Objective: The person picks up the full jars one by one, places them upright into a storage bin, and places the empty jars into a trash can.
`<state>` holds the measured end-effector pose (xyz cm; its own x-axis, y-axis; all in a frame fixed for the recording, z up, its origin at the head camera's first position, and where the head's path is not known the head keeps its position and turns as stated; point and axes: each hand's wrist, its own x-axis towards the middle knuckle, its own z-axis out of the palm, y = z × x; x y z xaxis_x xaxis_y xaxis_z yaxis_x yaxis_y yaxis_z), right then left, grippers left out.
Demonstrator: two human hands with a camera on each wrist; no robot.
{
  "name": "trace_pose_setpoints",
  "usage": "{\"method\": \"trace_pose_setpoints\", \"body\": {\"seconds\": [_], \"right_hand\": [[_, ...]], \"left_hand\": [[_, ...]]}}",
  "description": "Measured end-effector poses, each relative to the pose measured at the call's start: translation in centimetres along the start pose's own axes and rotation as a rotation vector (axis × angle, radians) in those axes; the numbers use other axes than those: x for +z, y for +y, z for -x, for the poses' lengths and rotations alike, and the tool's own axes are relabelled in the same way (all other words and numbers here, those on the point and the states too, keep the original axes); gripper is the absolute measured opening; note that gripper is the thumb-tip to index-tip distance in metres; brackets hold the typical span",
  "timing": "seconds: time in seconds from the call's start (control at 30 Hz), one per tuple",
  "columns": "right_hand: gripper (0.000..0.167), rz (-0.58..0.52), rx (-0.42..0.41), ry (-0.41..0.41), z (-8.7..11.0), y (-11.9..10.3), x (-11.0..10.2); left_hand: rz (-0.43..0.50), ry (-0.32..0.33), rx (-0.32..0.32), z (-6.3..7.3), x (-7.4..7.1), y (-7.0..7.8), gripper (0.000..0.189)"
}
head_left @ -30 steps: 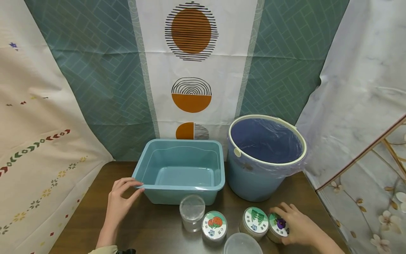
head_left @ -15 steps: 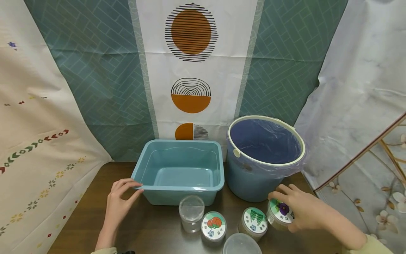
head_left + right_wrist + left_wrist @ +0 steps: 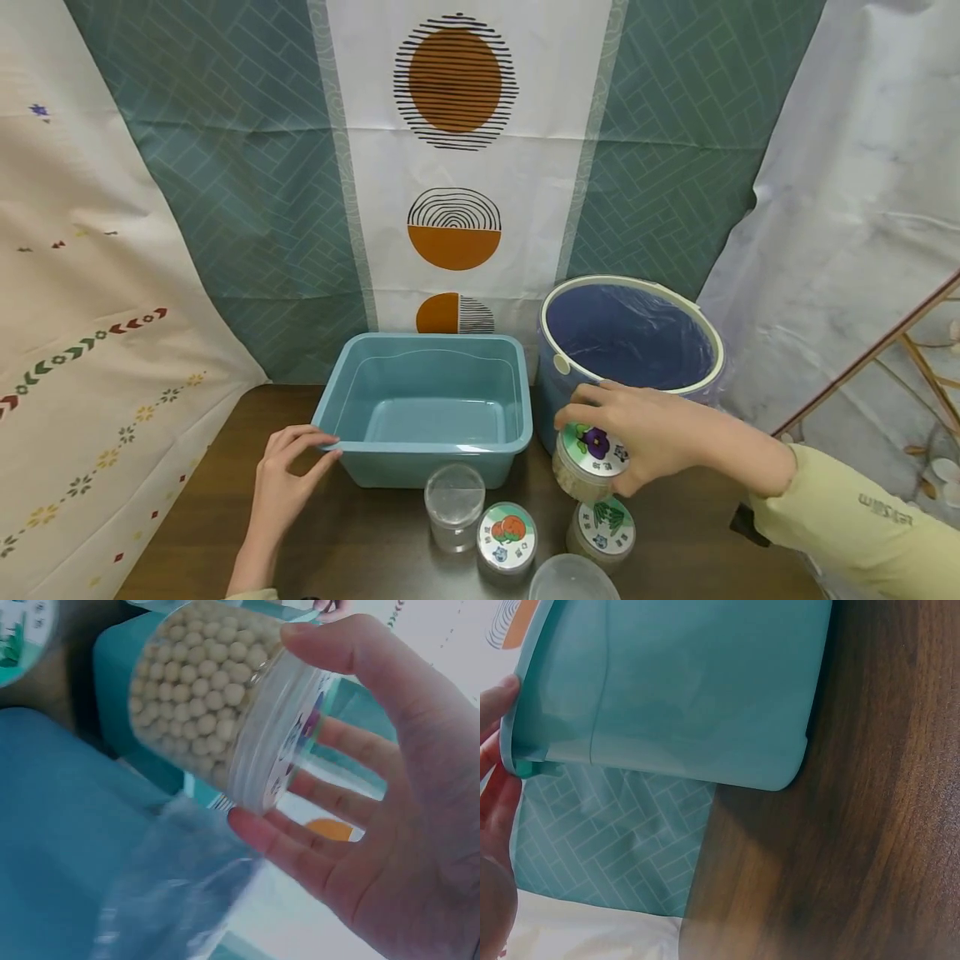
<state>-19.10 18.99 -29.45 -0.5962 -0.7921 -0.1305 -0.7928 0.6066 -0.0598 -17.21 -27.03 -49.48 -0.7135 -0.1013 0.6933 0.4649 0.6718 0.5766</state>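
My right hand [image 3: 651, 429] grips a clear jar [image 3: 588, 467] by its lid, which carries a purple flower label. In the right wrist view the jar [image 3: 195, 690] is full of small round beige balls and tilted, with the thumb on one side of the lid and fingers on the other. It is held up off the table, in front of the bin. At the left, my left hand [image 3: 288, 471] pinches the near left corner rim of a blue-green plastic basin [image 3: 442, 447]. The left wrist view shows fingertips around that basin's rim [image 3: 510, 739]. Nothing lies in the basin.
A jar with a green-vegetable label [image 3: 602, 529], a jar with a tomato label [image 3: 507, 537], a clear jar [image 3: 454, 504] and another clear-topped container [image 3: 573, 579] stand on the wooden table [image 3: 375, 550]. A blue bin [image 3: 551, 400] with a bag liner stands behind, right of the basin.
My right hand has lifted the purple-flower jar from beside the green-vegetable jar and carried it left and forward. The left hand stays at the basin's corner.
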Motion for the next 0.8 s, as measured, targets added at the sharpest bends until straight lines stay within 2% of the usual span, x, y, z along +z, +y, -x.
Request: {"method": "trace_pose_setpoints", "body": {"seconds": [0.23,0.37,0.47,0.63,0.8], "right_hand": [[0.078,-0.008,-0.096,-0.072,-5.1,0.0,-2.9],[0.077,-0.008,-0.152,-0.100,-8.5,0.3,-3.9],[0.077,-0.003,-0.192,-0.120,-11.0,0.6,-4.3],[0.077,0.039,-0.260,-0.137,-15.2,1.0,-4.5],[0.076,0.048,-0.246,-0.176,-18.9,0.9,-4.1]], "left_hand": [[0.009,0.032,0.015,0.3,0.3,0.1,0.035],[0.042,0.045,-0.002,0.5,0.4,0.0,0.034],[0.056,0.052,0.000,0.5,0.5,-0.1,0.034],[0.069,0.083,0.047,0.6,0.5,-0.2,0.038],[0.087,0.091,0.059,0.5,0.5,-0.2,0.038]]}}
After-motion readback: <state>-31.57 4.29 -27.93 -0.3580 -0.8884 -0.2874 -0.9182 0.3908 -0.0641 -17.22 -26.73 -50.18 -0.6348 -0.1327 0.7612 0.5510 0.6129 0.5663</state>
